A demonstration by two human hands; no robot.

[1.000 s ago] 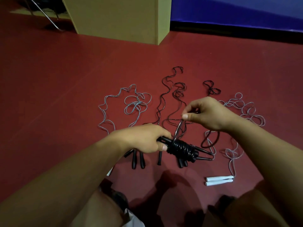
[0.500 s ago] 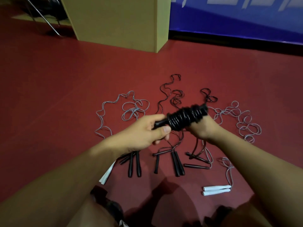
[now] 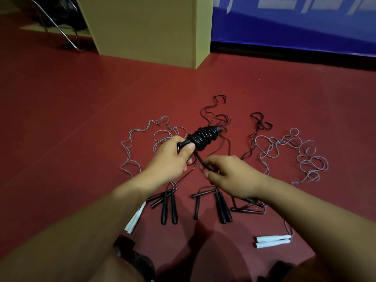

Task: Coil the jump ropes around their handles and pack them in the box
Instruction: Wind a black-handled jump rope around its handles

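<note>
My left hand [image 3: 173, 157] grips the near end of a pair of black jump-rope handles with black rope coiled thickly around them, the coiled bundle [image 3: 203, 137] pointing up and to the right above the floor. My right hand [image 3: 227, 176] pinches the loose tail of that black rope [image 3: 200, 160] just below the bundle. On the red floor beneath lie several uncoiled ropes: black-handled pairs [image 3: 168, 208] [image 3: 222, 208], a grey rope with white handles [image 3: 272, 241] at the right, and another white handle [image 3: 135, 219] beside my left forearm.
A tall tan cardboard box [image 3: 154, 27] stands on the floor straight ahead. A blue banner [image 3: 295, 23] runs along the wall at the right. Metal chair legs [image 3: 59, 29] show at the top left. Loose grey rope loops [image 3: 301, 155] spread right, others [image 3: 142, 139] left.
The coiled bundle has swung so its far end points up and right. My right hand has left the bundle's far end and dropped below it to pinch the loose rope tail.
</note>
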